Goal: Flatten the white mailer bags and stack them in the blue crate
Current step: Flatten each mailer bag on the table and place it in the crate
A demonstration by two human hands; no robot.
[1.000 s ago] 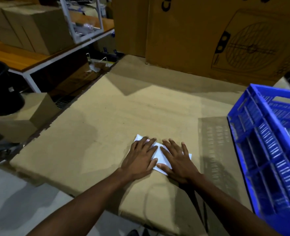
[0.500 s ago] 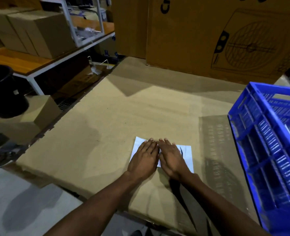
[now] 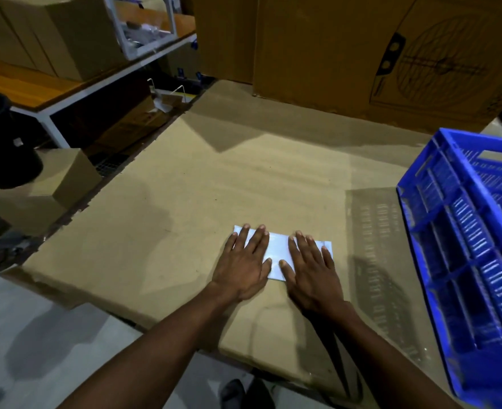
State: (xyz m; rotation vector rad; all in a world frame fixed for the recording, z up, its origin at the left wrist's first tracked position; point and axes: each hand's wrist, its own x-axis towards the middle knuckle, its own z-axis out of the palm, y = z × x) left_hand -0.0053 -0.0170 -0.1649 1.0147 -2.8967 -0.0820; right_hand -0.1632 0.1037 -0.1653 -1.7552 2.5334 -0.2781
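Note:
A white mailer bag lies flat on the brown cardboard surface, near its front edge. My left hand presses on the bag's left end with straight, spread fingers. My right hand presses on its right end the same way, a strip of white showing between the two. The blue crate stands to the right of my hands, tilted in view, and something pale shows inside it at the frame's right edge.
Large cardboard boxes wall off the back of the surface. A white-framed shelf with boxes and a black bin stand at the left. A small brown box sits by the left edge. Grey floor lies below the front edge.
My hands were side by side on the middle of the bag. They have slid apart, the left one leftward and the right one rightward, and the bag lies flatter.

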